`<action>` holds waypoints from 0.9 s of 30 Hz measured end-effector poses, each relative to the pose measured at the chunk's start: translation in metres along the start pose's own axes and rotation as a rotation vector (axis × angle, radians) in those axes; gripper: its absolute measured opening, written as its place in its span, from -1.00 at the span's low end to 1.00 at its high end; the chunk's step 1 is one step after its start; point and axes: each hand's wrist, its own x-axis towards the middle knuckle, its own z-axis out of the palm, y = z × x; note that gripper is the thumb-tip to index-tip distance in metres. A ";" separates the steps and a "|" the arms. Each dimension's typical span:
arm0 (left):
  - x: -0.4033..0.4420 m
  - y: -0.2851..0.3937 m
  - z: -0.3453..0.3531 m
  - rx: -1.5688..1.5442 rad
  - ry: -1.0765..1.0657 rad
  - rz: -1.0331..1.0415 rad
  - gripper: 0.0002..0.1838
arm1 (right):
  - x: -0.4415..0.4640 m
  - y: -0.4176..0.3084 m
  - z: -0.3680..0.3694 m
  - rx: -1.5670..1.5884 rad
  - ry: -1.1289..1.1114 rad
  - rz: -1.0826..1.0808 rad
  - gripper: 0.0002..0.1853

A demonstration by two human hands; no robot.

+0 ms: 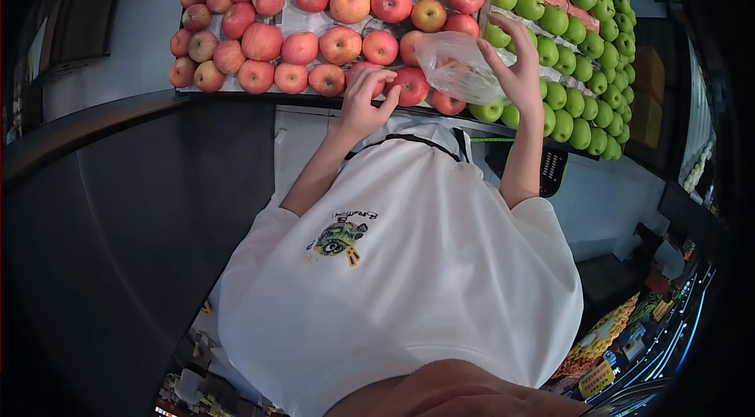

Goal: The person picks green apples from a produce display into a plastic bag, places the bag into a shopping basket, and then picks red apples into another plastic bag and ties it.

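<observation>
Over the front row of red apples, my left hand [366, 102] has bent fingers, with the thumb apart from them. It is beside a red apple [411, 86], and its fingertips partly cover another; I cannot tell whether they touch. A clear, crumpled plastic bag [456, 67] lies over the apples between my hands. My right hand [517, 63] is at the bag's right side, thumb and fingers spread wide, above the border between red and green apples. The bag's edge reaches the right palm, where contact is unclear.
Rows of red apples [262, 42] fill the display's left part, green apples [561, 125] its right. A dark rail [307, 100] runs along the front edge. Below it, a black device with keys [553, 169] sits near my right forearm. Brown boxes [646, 98] stand at the far right.
</observation>
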 end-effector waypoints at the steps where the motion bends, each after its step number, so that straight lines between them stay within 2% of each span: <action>1: -0.006 -0.002 -0.002 0.006 0.006 -0.008 -0.75 | -0.014 0.000 0.000 0.005 -0.010 -0.004 -0.42; 3: -0.016 -0.004 -0.006 -0.033 0.002 -0.050 -0.75 | -0.037 0.004 0.002 -0.513 0.080 0.108 -0.25; 4: -0.015 -0.004 -0.011 -0.007 -0.003 -0.064 -0.76 | -0.046 0.011 0.004 -0.492 0.019 0.187 -0.14; 7: -0.008 -0.018 -0.028 0.051 0.027 -0.106 -0.75 | -0.066 0.020 0.021 -0.447 0.005 0.243 -0.14; 9: 0.014 -0.045 -0.046 0.156 0.141 -0.144 -0.71 | -0.071 0.017 0.026 -0.445 0.006 0.234 -0.17; 11: 0.052 -0.075 -0.074 0.445 0.182 -0.105 -0.60 | -0.073 0.016 0.033 -0.564 0.130 0.191 -0.21; 13: 0.086 -0.095 -0.092 0.653 0.106 -0.009 -0.49 | -0.061 0.000 0.044 -0.602 0.202 0.160 -0.28; 15: 0.107 -0.117 -0.095 0.736 0.023 0.044 -0.43 | -0.042 -0.020 0.063 -0.519 0.256 -0.029 -0.34; 17: 0.122 -0.135 -0.094 0.818 -0.058 0.104 -0.36 | -0.016 -0.032 0.095 -0.274 0.109 -0.142 -0.39; 19: 0.130 -0.148 -0.093 0.860 -0.307 -0.055 -0.10 | 0.011 -0.038 0.134 -0.300 0.007 -0.227 -0.42; 22: 0.137 -0.159 -0.097 0.856 -0.369 -0.081 -0.09 | 0.050 -0.025 0.188 -0.302 -0.011 -0.303 -0.42; 24: 0.142 -0.152 -0.104 0.859 -0.418 -0.090 -0.10 | 0.067 -0.020 0.216 -0.374 0.089 -0.374 -0.40; 27: 0.152 -0.144 -0.116 0.893 -0.505 -0.064 -0.10 | 0.079 -0.014 0.234 -0.459 0.034 -0.366 -0.38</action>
